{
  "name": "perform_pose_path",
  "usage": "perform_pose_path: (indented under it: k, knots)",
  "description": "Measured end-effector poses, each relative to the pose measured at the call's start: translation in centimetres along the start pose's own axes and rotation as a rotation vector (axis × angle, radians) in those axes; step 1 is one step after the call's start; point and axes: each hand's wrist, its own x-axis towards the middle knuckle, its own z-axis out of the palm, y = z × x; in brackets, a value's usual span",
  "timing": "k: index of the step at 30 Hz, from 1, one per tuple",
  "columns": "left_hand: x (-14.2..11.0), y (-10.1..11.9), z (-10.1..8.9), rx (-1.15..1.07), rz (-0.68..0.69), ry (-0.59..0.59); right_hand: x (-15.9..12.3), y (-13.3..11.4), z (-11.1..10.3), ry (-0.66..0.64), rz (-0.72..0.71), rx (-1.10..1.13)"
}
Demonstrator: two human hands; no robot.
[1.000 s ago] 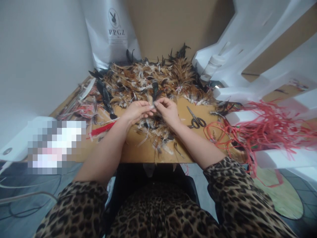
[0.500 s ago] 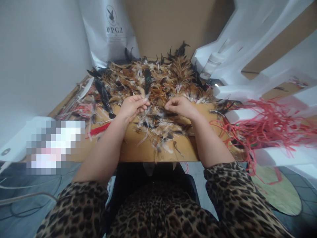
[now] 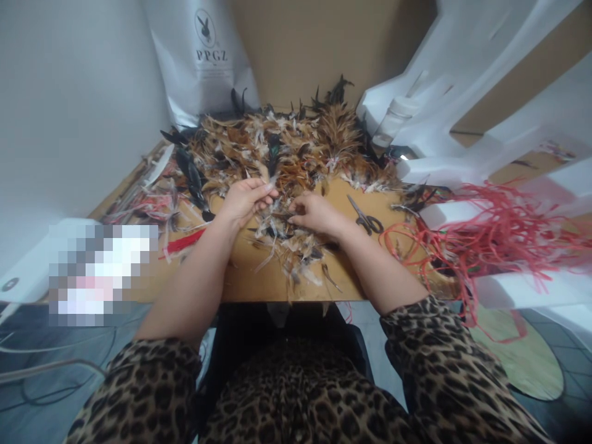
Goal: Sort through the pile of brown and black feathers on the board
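Left hand: fingers curled shut, pinching a small bunch of feathers that stick up & away from the fingertips, dark tip on top. Sits at near edge of the big heap, left of centre.
Right hand: palm down on the loose feathers, fingers bent & pressed into them. Looks like it's picking at one dark feather, but too small to tell if anything is actually gripped.
Hands: close together, not touching, right one slightly nearer.
Feather heap: brown, tan, white & black, fills far half of the board, w/ a thinner scatter trailing near, between and under the hands.
Board: tan, flat, near edge bare.
Scissors: black handles, lying flat just right of right hand, apart from it.
Red strips: tangled pile at right, spilling over the board's right edge.
White bag: far left, standing behind heap, rabbit logo & "PPGZ" print.
White bottle: far right, leaning among white foam pieces.
Sleeves: leopard print, pushed up past forearms, nearest the camera.
Blurred patch: near left, pixelated, contents unreadable.
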Motion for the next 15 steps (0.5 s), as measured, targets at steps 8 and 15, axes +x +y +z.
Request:
perform_pose_path:
  k: [8, 15]
  knots:
    - [0.0, 0.2, 0.0, -0.043, -0.005, 0.008, 0.7, 1.2, -1.4, 0.278, 0.324, 0.783]
    - [-0.1, -0.1, -0.1, -0.081, -0.066, -0.068, 1.0, 1.8, -1.7, 0.258, 0.418, 1.417]
